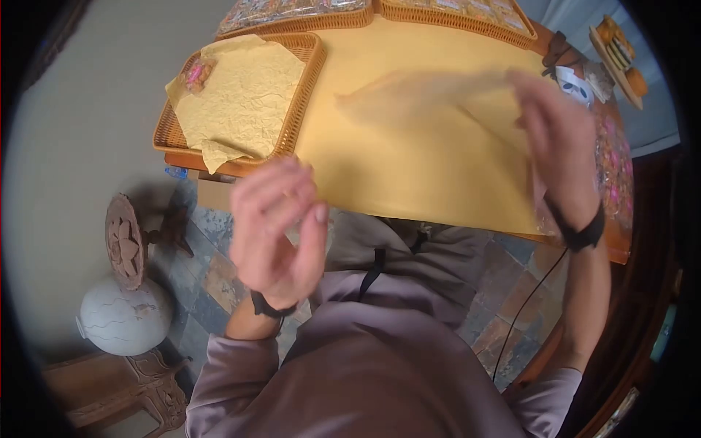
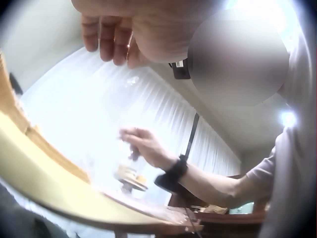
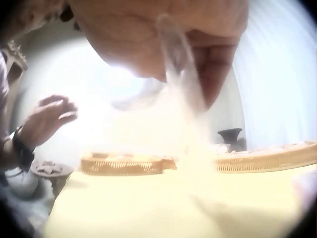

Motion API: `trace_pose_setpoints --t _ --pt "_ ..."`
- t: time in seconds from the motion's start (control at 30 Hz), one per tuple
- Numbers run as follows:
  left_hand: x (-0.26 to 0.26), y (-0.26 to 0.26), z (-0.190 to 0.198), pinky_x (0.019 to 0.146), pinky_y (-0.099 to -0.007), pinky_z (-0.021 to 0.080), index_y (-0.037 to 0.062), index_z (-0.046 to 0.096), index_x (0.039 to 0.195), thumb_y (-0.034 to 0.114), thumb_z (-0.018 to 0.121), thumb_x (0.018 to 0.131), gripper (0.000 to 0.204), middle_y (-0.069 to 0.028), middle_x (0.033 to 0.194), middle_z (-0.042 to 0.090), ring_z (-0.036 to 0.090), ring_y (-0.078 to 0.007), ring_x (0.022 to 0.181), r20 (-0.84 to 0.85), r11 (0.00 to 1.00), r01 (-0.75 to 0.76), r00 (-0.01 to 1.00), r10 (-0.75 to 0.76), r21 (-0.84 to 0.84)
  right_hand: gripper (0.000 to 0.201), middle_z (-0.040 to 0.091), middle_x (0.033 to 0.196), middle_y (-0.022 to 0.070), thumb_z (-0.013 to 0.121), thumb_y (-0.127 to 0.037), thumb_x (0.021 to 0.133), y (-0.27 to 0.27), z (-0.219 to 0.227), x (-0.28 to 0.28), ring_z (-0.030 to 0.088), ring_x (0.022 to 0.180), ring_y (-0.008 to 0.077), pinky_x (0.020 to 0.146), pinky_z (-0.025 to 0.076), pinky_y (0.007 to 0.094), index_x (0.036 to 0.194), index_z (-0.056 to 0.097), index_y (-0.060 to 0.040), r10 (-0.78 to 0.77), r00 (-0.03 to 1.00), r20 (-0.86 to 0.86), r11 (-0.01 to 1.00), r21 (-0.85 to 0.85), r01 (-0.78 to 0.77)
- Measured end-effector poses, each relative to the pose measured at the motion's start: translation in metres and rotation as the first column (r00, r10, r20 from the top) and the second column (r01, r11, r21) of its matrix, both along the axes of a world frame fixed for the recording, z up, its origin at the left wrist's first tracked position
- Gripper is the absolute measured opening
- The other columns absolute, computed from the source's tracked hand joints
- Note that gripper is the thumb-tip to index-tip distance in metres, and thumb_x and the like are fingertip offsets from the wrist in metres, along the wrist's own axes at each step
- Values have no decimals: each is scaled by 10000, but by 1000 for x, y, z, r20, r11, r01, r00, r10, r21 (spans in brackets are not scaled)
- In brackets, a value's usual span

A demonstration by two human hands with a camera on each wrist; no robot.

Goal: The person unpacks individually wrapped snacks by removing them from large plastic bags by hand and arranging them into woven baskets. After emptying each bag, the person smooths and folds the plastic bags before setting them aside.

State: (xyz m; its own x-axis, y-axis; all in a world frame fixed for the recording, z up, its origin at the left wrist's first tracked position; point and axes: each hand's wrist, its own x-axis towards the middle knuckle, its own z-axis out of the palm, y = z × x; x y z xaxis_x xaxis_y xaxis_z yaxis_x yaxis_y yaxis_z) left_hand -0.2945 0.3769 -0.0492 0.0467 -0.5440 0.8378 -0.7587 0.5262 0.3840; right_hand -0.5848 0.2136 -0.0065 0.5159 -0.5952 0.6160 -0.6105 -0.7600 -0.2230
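Observation:
A clear plastic bag (image 1: 420,95), blurred by motion, stretches over the yellow tabletop (image 1: 409,168) from my right hand (image 1: 558,139). The fingers of that hand pinch one end of it. Close to the palm, the right wrist view shows a see-through fold of the bag (image 3: 181,64). My left hand (image 1: 277,226) is raised at the table's near left corner, fingers loosely bent, holding nothing. In the left wrist view the left hand (image 2: 143,34) hangs at the top with its fingertips apart.
A wicker tray (image 1: 310,80) lined with crumpled yellow paper holds a small packet (image 1: 197,75) at the left. Two wicker trays of packets stand along the back. More packets (image 1: 613,168) lie at the right edge, near a white panda-faced item (image 1: 575,87).

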Motion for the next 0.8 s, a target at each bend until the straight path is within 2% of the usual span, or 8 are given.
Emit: trace_pose_setpoints --t 0.07,0.17,0.3,0.5,0.6,0.63,0.7,0.8 --pt "-6 21 -15 857 -421 551 -43 687 1041 -74 717 816 230 -168 1029 710 680 -337 1002 -30 973 176 984 -174 151 296 774 1098 90 624 -68 991 -15 22 -5 724 786 193 705 578 330 1268 656 30 -265 938 222 923 340 180" --pt "-27 46 -49 804 -394 558 -27 684 1019 -61 674 847 176 -146 996 686 669 -316 953 -103 825 393 917 -385 407 367 772 1046 91 639 -136 1003 -78 13 -49 647 638 99 572 518 264 1317 633 54 -59 969 239 990 -109 87" --pt "-47 71 -78 795 -379 559 -14 688 1024 -23 679 866 159 -136 1004 672 663 -312 945 -103 690 415 889 -446 593 344 705 816 47 639 -176 987 -63 39 -36 514 516 79 477 415 240 1249 679 42 -367 924 112 854 433 287" --pt "-73 70 -89 807 -413 550 -11 670 1083 32 671 864 223 -146 1039 661 633 -328 959 -122 436 391 841 -528 810 123 729 852 111 615 -68 952 56 -41 50 691 742 216 704 537 345 997 710 -5 416 905 88 833 362 -418" --pt "-98 70 -91 840 -409 540 -11 640 1111 73 620 869 257 -129 1015 637 626 -303 1000 -853 306 821 520 -50 482 148 745 871 115 621 -108 969 89 -17 98 679 725 253 727 542 379 1007 706 7 460 851 253 530 691 -492" --pt "-99 69 -92 840 -409 540 -11 640 1111 73 620 869 257 -129 1015 637 626 -303 1000 -853 304 821 520 -48 483 158 753 863 91 625 -126 976 78 -21 102 661 676 205 666 533 352 1012 718 -4 396 839 374 610 575 -544" --pt "-99 65 -93 835 -402 535 -22 652 1132 97 629 901 261 -120 1011 637 623 -290 966 -13 422 411 729 -684 808 193 758 852 28 625 -154 991 41 -9 100 603 570 88 505 466 258 1096 732 -32 194 792 579 634 543 -551" --pt "-103 67 -86 836 -402 540 -6 639 1054 89 658 812 260 -125 997 627 614 -294 985 -53 415 443 731 -680 794 274 765 889 -6 634 -164 988 -8 85 71 555 515 33 430 430 208 1222 716 -47 -85 915 393 708 671 -222"
